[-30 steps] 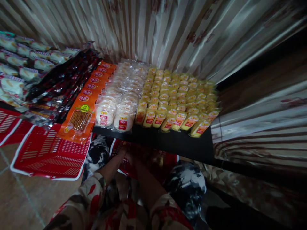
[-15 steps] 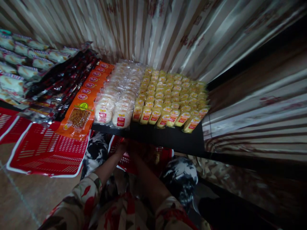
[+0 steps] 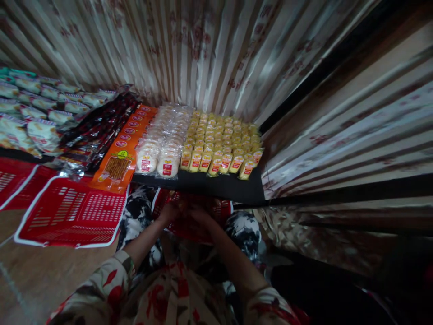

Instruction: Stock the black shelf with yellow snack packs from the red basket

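A red plastic basket [image 3: 189,232] with a pale rim sits between my knees, partly under the front edge of the dark table. Over it, my left hand [image 3: 170,211] and my right hand [image 3: 200,214] are close together, fingers curled toward each other. It is too dark to make out what is between the fingers. Some yellowish things in the basket are in deep shadow. On the table above my hands stand rows of yellow wrapped cakes [image 3: 216,146] and, to their left, white round packaged crackers [image 3: 162,149].
Further left on the table lie an orange snack packet [image 3: 122,149], dark red-black packets [image 3: 98,128] and white bagged snacks [image 3: 43,106]. A second red basket [image 3: 74,212] stands left of my knee, another red basket [image 3: 13,180] beyond it. Striped curtains [image 3: 189,54] hang behind.
The view has shifted, so the yellow cakes sit further left. My right hand has come up nearer my left hand over the basket, and its fingers now partly show.
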A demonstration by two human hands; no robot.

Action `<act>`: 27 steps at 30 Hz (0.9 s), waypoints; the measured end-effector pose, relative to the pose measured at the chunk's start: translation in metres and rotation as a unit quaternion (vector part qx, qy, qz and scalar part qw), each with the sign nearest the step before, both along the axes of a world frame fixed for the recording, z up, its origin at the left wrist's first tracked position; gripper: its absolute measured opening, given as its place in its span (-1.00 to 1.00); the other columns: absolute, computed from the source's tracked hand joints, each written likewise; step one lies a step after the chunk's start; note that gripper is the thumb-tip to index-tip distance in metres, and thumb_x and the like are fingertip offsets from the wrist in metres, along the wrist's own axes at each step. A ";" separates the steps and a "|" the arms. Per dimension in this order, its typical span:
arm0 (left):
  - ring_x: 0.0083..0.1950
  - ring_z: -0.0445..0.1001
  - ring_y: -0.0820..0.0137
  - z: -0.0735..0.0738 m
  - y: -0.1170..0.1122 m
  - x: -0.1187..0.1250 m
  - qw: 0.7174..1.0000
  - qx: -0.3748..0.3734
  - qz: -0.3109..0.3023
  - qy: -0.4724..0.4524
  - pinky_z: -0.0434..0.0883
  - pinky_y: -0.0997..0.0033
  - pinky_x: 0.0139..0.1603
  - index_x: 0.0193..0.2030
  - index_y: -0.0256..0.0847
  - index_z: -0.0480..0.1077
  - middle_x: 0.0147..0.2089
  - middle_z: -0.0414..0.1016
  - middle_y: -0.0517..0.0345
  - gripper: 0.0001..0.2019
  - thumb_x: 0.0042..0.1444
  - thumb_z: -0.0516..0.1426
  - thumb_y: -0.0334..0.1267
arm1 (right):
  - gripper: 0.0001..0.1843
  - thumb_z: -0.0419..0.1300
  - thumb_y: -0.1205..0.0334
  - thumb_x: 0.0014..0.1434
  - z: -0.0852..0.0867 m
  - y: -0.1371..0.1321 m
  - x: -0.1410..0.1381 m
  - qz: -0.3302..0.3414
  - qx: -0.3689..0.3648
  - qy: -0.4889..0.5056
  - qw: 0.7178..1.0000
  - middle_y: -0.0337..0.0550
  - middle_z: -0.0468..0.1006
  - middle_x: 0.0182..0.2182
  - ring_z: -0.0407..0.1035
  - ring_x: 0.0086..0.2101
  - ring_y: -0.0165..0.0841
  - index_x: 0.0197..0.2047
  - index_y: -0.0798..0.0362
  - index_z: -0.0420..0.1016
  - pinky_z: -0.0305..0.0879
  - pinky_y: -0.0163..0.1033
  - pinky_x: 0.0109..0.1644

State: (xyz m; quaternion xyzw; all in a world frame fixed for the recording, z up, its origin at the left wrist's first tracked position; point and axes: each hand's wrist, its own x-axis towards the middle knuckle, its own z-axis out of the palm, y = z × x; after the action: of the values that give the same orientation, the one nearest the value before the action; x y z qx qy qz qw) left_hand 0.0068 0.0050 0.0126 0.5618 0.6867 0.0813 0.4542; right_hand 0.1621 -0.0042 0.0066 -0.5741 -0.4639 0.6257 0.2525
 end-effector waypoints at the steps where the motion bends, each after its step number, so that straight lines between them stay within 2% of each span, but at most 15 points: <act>1: -0.10 0.52 0.11 0.004 -0.001 -0.001 1.000 -0.004 0.001 0.013 0.40 0.28 -0.19 -0.16 -0.29 0.45 -0.21 0.55 -0.18 -0.71 0.09 0.09 -0.13 | -0.64 0.24 0.21 -0.02 0.007 0.001 0.006 0.009 -0.015 -0.004 1.000 -0.24 0.58 -0.21 0.45 -0.20 -0.26 -0.09 -0.06 0.52 0.39 -0.13 -0.09; 3: -0.02 0.48 0.06 0.011 -0.003 -0.001 0.999 0.008 0.003 0.044 0.37 0.20 -0.09 -0.02 -0.33 0.38 -0.07 0.50 -0.27 -0.58 0.09 0.08 -0.05 | -0.64 0.21 0.20 0.00 0.019 0.002 0.015 0.030 -0.030 -0.013 0.999 -0.23 0.59 -0.20 0.45 -0.19 -0.26 -0.08 -0.05 0.53 0.37 -0.13 -0.06; 5: 0.03 0.45 0.11 0.017 -0.005 -0.001 0.998 0.047 -0.005 0.041 0.34 0.19 0.00 0.06 -0.31 0.32 0.02 0.45 -0.25 -0.55 0.10 0.07 -0.06 | -0.64 0.19 0.20 0.01 0.030 0.004 0.023 0.063 -0.020 -0.029 0.997 -0.23 0.58 -0.18 0.45 -0.18 -0.25 -0.08 -0.04 0.53 0.35 -0.12 -0.04; 8: 0.06 0.42 0.25 0.025 -0.010 0.001 0.990 0.117 -0.042 -0.065 0.33 0.28 0.07 0.06 -0.20 0.34 0.05 0.45 -0.05 -0.62 0.07 0.10 -0.24 | -0.66 0.17 0.24 0.00 0.045 0.005 0.034 0.123 0.041 -0.073 0.989 -0.22 0.58 -0.16 0.43 -0.16 -0.21 -0.11 -0.04 0.56 0.32 -0.09 0.00; 10: 0.04 0.43 0.30 0.030 -0.013 0.003 0.979 0.134 -0.053 -0.147 0.35 0.31 0.06 0.03 -0.15 0.37 0.00 0.49 0.05 -0.62 0.01 0.11 -0.33 | -0.64 0.16 0.24 0.01 0.057 0.004 0.040 0.158 0.088 -0.095 0.979 -0.22 0.57 -0.14 0.42 -0.13 -0.20 -0.09 -0.06 0.55 0.29 -0.09 0.02; 13: -0.09 0.49 0.33 0.037 -0.017 0.006 0.964 0.116 -0.017 -0.239 0.42 0.37 -0.08 -0.06 -0.18 0.41 -0.14 0.54 0.11 -0.65 -0.06 0.14 -0.37 | -0.63 0.13 0.15 0.06 0.075 0.001 0.046 0.168 0.150 -0.093 0.970 -0.18 0.55 -0.11 0.40 -0.11 -0.20 -0.05 -0.04 0.52 0.27 -0.09 0.02; 15: -0.18 0.50 0.36 0.042 -0.018 0.008 0.951 0.107 0.027 -0.287 0.44 0.41 -0.18 -0.13 -0.21 0.41 -0.21 0.55 0.12 -0.69 -0.09 0.17 -0.33 | -0.60 0.13 0.09 0.07 0.085 -0.002 0.048 0.132 0.165 -0.064 0.975 -0.12 0.53 -0.09 0.40 -0.12 -0.22 -0.03 0.02 0.48 0.29 -0.12 -0.01; 18: -0.25 0.49 0.38 0.053 -0.018 0.014 0.926 0.106 0.087 -0.352 0.42 0.45 -0.26 -0.21 -0.24 0.36 -0.28 0.53 0.13 -0.69 -0.15 0.23 -0.25 | -0.47 0.21 0.06 0.01 0.092 -0.005 0.047 0.038 0.140 0.018 0.989 -0.09 0.53 -0.14 0.43 -0.18 -0.28 0.05 0.04 0.35 0.33 -0.16 -0.07; 21: -0.28 0.48 0.40 0.067 -0.018 0.023 0.907 0.104 0.118 -0.391 0.41 0.47 -0.30 -0.21 -0.23 0.31 -0.30 0.51 0.15 -0.65 -0.17 0.23 -0.19 | -0.46 0.28 0.08 -0.08 0.096 -0.006 0.044 -0.064 0.124 0.076 0.987 -0.13 0.54 -0.22 0.45 -0.22 -0.31 -0.01 0.03 0.33 0.34 -0.17 -0.06; 27: -0.38 0.46 0.45 0.090 -0.013 0.050 0.911 0.123 0.140 -0.369 0.42 0.50 -0.41 -0.15 -0.23 0.26 -0.33 0.47 0.18 -0.69 -0.03 0.15 -0.18 | -0.54 0.29 0.08 -0.11 0.106 -0.004 0.040 -0.197 0.167 0.096 0.961 -0.09 0.54 -0.22 0.45 -0.18 -0.26 -0.13 0.02 0.33 0.36 -0.11 -0.01</act>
State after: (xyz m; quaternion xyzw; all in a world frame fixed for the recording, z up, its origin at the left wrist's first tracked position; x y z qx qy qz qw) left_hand 0.0573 -0.0082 0.1021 0.4415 0.5265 0.4294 0.5861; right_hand 0.2017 -0.0081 0.1131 -0.5406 -0.4132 0.5296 0.5065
